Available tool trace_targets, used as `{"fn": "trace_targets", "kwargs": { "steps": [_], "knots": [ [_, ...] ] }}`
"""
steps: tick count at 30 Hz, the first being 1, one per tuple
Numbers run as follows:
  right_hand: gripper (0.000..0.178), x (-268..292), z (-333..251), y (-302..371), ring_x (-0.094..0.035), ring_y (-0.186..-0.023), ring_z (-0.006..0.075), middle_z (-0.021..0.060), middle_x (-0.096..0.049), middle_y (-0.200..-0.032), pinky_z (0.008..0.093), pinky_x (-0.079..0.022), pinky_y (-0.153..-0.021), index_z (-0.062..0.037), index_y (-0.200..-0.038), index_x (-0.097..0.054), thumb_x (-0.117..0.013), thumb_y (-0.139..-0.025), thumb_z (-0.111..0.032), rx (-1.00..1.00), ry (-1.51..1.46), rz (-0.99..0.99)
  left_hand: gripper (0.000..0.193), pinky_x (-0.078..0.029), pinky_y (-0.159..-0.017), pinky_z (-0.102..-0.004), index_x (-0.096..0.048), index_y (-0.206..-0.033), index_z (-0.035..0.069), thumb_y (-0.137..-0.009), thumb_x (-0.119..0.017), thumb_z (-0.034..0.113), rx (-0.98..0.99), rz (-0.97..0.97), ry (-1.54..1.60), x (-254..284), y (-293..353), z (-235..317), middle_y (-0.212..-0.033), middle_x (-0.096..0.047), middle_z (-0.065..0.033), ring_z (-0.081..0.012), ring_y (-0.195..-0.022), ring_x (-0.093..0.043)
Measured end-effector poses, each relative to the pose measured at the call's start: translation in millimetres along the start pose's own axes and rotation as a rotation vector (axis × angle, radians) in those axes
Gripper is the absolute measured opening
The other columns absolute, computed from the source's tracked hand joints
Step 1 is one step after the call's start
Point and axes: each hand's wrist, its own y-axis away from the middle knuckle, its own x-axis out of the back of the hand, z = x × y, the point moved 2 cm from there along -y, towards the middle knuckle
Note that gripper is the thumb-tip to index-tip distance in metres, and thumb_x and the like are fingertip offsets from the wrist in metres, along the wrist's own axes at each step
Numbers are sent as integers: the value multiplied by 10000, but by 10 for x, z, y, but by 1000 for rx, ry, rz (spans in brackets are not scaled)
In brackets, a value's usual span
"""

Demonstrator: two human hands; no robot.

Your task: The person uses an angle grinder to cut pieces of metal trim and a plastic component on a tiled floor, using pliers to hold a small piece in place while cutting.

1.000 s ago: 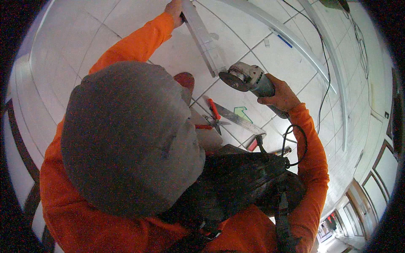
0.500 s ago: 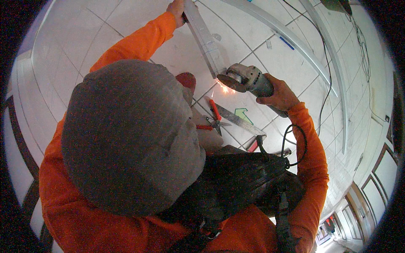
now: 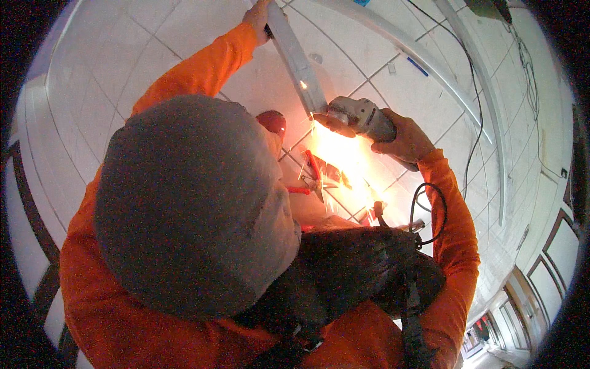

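My left hand (image 3: 260,16) grips the far end of a long grey metal strip (image 3: 298,61) that slants down over the white tiled floor. A grey angle grinder (image 3: 359,115) is clasped in my right hand (image 3: 404,139), and its disc touches the near end of the strip. A bright burst of sparks (image 3: 339,161) sprays from the contact down toward my body. Both arms wear orange sleeves. My grey cap (image 3: 190,209) fills the middle of the view and hides much of the floor beneath.
Red-handled snips (image 3: 310,179) lie on the tiles inside the spark spray, next to a red shoe tip (image 3: 272,122). Two long curved metal strips (image 3: 424,55) lie farther right. A black cable (image 3: 431,210) loops by my right arm above a black tool bag (image 3: 362,270).
The grinder has pressed onto the strip's end. A small glow half a second ago has grown into a large spray of sparks. My left hand has stayed on the strip.
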Motion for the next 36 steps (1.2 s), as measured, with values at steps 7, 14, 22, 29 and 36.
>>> {"fn": "trace_targets", "kwargs": {
  "steps": [7, 14, 22, 29, 36],
  "knots": [
    [615, 25, -94, 77, -675, -905, 372, 179, -697, -966, 429, -517, -828, -78, -1170, -560, -819, -656, -294, -38, 58, 13, 485, -514, -662, -445, -548, -900, 137, -867, -597, 618, 0, -68, 19, 149, -178, -66, -741, -520, -65, -253, -679, -548],
    [680, -203, 659, 843, -654, -946, 224, 106, -683, -1055, 362, -517, -865, -41, -1251, -533, -827, -652, -171, -147, -440, 342, 341, -518, -854, -423, -605, -1052, 130, -939, -580, 451, 23, -349, 118, -117, -71, -229, -986, -654, -68, -247, -911, -628],
    [700, -963, 1130, 1648, -637, -920, 195, 87, -660, -1066, 337, -526, -822, -24, -1274, -519, -836, -669, -175, -365, -827, 795, 453, -468, -984, -365, -582, -1170, 50, -864, -739, 344, 308, -522, -151, -599, -16, -858, -1163, -591, -73, -225, -1096, -559],
    [564, -1810, 1013, 1819, -619, -848, 173, 83, -654, -981, 322, -518, -761, -9, -1186, -544, -807, -732, -216, -422, -1036, 1087, 434, -465, -1014, -364, -572, -1168, 40, -847, -766, 258, 286, -651, -205, -1061, 303, -1115, -1140, -593, -79, -227, -1101, -556],
    [508, -1872, 869, 1751, -623, -829, 171, 82, -655, -961, 309, -510, -752, -14, -1146, -557, -793, -737, -201, -482, -1010, 1109, 406, -484, -1025, -370, -567, -1159, 39, -859, -754, 237, 213, -596, -178, -1108, 281, -1201, -1118, -607, -83, -239, -1073, -585]
  ]
}}
